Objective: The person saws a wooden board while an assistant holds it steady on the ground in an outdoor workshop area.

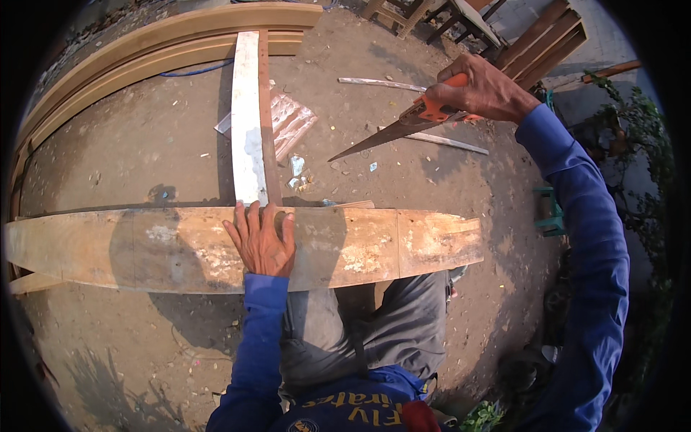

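Observation:
My right hand [475,90] is closed on a handsaw with an orange handle [435,106]; its blade [371,144] points down and leftward in the air, above the ground. My left hand [263,237] rests on a wide, worn wooden plank [367,245] lying crosswise in front of me, fingers spread and tips at the far edge. Just beyond those fingertips, a white-painted board with a brown side [247,115] runs away from the plank. Whether the two pieces touch is hard to tell.
Long timber frames [137,45] lie at upper left. Paint-streaked board pieces [291,122] and thin strips [453,142] lie on the ground [158,331]. Chairs [468,21] and a wooden crate [547,36] stand at the back, a green stool [548,212] and plants [648,158] to the right.

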`<state>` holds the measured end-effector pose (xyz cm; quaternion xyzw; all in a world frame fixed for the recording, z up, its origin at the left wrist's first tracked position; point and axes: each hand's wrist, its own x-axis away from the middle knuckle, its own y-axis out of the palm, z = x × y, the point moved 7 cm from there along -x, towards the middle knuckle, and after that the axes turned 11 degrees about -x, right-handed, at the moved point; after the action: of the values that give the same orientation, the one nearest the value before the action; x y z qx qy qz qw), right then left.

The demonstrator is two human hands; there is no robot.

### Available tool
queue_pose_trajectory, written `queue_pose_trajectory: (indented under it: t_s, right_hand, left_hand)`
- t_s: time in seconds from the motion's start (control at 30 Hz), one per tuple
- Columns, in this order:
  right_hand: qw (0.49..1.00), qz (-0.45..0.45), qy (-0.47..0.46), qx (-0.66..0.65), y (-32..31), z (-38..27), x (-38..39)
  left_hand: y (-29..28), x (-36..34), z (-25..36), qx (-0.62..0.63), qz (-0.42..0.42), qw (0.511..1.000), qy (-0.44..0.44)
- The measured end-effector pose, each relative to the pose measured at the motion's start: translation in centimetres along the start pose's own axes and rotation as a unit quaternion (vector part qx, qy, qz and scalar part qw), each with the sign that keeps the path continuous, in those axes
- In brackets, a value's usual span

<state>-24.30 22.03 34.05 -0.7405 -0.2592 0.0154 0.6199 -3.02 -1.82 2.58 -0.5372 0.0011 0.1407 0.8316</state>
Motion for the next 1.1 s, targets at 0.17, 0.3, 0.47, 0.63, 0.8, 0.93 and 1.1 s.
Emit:
queue_pose_trajectory:
  t_s: [0.17, 0.3, 0.47, 0.63, 0.8, 0.93, 1.1]
  right_hand:
    - [0.999, -0.04, 0.017, -0.011, -0.3, -0.6, 0.5]
    - [0.999, -0.016, -0.032, 0.035, -0.2, 0.0, 1.8]
    - [0.997, -0.058, -0.012, 0.039, -0.4, -1.1, 3.4]
    - [0.996, -0.094, 0.005, 0.0, 3.2, -2.7, 1.7]
    - [0.999, -0.022, 0.003, 0.025, 2.1, -2.3, 4.3]
    - [1.0, 0.003, -0.006, 0.008, 3.3, -1.5, 8.4]
    - [0.948, 0.188, 0.123, -0.226, 4.3, 3.7, 17.7]
  left_hand:
    - [-0.1, -0.7, 0.0, -0.02, 0.016, 1.0, 0.014]
    - [0.7, -0.6, 0.2, 0.002, 0.012, 1.0, 0.017]
    - [1.9, -0.2, 1.6, 0.002, 0.009, 0.999, 0.031]
    - [1.7, -0.3, -2.9, -0.055, 0.051, 0.997, 0.036]
    - [1.0, -0.1, -0.2, -0.005, -0.01, 1.0, 0.017]
    - [0.2, -0.2, 0.2, 0.01, 0.008, 1.0, 0.012]
    - [0.3, -0.3, -0.6, -0.01, 0.017, 1.0, 0.008]
